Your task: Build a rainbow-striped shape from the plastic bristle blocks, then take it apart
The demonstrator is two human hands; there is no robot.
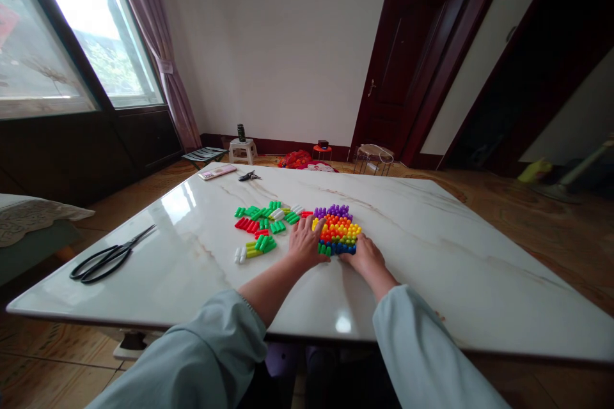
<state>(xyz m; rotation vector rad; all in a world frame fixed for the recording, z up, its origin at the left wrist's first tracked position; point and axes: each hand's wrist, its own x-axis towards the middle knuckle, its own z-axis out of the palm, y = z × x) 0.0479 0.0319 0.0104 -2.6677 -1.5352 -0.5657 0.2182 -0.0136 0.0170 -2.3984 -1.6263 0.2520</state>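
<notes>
Head view: left hand [306,243] and right hand [368,259], two open grips, flank one multicoloured bead cluster [339,227]

No readable text, labels, brands, numbers or signs anywhere.

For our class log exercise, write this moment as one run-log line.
left hand: at bunched coloured pieces | right hand: at their near right edge | scissors: on table, left
</notes>
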